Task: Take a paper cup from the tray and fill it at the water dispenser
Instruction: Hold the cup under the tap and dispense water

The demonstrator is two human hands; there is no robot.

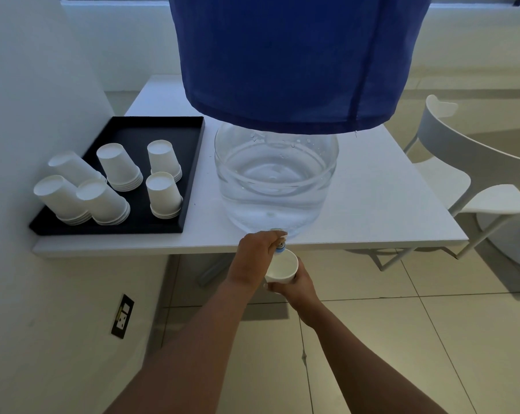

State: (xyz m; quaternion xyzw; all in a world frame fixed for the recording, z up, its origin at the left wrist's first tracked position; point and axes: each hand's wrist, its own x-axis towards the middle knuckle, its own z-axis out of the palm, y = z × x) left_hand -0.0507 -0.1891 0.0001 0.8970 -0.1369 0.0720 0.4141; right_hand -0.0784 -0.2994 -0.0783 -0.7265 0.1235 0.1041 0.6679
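A clear water dispenser (275, 186), its upper part under a blue cloth cover (291, 55), stands at the table's front edge. Its small tap (280, 245) juts over the edge, and my left hand (257, 252) is closed on it from the left. Just below the tap, my right hand (297, 283) holds a white paper cup (282, 267) upright by its base. Whether water is flowing cannot be told. To the left, a black tray (193, 162) holds several stacks of upturned white cups (119, 167).
The white table (387, 204) ends at a wall on the left. A white chair (468, 186) stands to the right of the table. Below lies a tiled floor (402, 339), with a black wall socket (122, 315) low on the left.
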